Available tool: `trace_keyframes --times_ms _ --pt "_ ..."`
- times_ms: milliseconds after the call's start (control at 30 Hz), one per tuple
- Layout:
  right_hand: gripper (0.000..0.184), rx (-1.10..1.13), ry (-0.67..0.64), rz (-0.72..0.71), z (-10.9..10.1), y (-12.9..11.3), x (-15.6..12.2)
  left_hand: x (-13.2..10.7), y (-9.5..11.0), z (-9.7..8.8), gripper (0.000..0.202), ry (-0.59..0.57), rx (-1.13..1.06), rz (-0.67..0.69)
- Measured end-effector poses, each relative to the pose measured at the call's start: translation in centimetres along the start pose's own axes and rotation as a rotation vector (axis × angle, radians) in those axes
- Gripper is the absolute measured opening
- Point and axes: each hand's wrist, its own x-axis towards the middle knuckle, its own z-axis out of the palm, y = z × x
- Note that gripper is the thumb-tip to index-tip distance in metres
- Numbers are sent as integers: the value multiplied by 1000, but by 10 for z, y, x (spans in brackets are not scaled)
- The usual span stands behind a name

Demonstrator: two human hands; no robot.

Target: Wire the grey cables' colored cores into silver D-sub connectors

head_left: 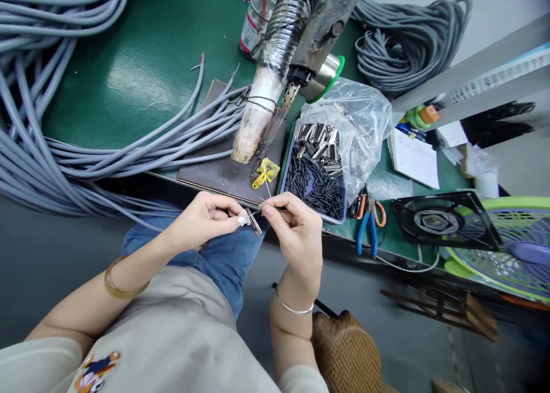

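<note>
Close to the bench edge, my left hand is closed in a pinch on a small metal-shelled connector. A whitish bit shows at those fingertips; its kind is unclear. Beside it, my right hand pinches a thin pale wire, likely solder, which runs up toward the hanging soldering iron. The wire's lower end is near the connector; whether they touch is too small to tell. A yellow clip-like piece lies on the dark board just beyond my hands.
A tray holds metal connectors and small black tubes. Grey cables spread left. A fume hose hangs overhead. Blue-handled pliers, a fan and a solder spool are right.
</note>
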Motion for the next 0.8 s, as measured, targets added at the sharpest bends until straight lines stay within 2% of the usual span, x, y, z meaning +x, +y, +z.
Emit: trace_keyframes --times_ms 200,333,467,567,800 --pt "18 44 -114 8 -2 1 -2 2 -2 -3 14 -79 44 53" --pt "13 -66 -202 -96 -2 -6 -2 4 -7 -7 29 -145 -83 107" --pt "10 -200 -138 -188 0 -15 -8 4 -12 -10 23 -183 -125 122" --pt "4 -233 -114 -202 0 -19 -13 4 -14 -10 19 -160 -95 95" --pt "5 -369 -95 -243 5 -16 -16 3 -16 -9 19 -150 -74 69"
